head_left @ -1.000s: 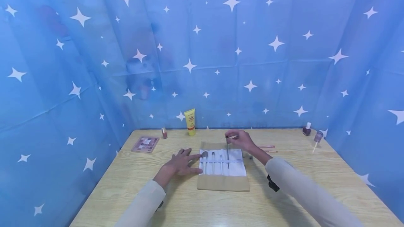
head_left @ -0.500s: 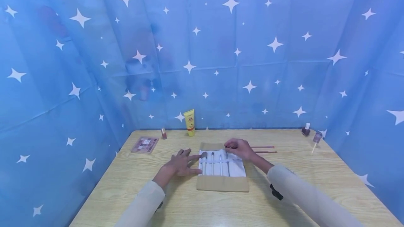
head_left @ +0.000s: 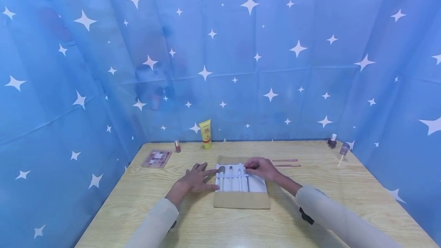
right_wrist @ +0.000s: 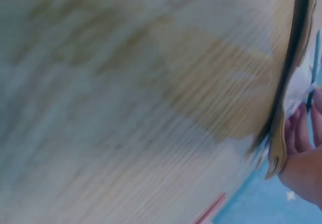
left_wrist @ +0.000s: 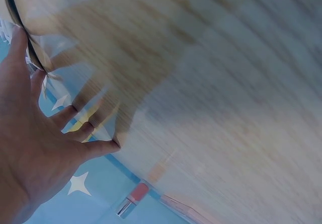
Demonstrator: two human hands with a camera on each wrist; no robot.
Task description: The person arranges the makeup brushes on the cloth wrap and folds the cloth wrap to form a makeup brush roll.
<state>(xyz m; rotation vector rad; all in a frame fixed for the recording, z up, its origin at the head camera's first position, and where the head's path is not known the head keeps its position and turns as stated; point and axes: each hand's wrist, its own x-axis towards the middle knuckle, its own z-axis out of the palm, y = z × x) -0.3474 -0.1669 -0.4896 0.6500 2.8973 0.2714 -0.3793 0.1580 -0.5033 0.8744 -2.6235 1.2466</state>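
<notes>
Dark brush [head_left: 248, 184] is now sitting deeper in the roll [head_left: 242, 200], joining 3 pale brushes [head_left: 221, 183] left of it; R hand [head_left: 263, 169] is prob. pinching its far end, L hand [head_left: 197, 178] is resting, fingers spread, at roll's left edge.

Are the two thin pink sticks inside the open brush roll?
No, the pink sticks lie on the table, beside the brush roll.

The right grip [head_left: 262, 169] partly hides a dark brush [head_left: 248, 184].
</notes>
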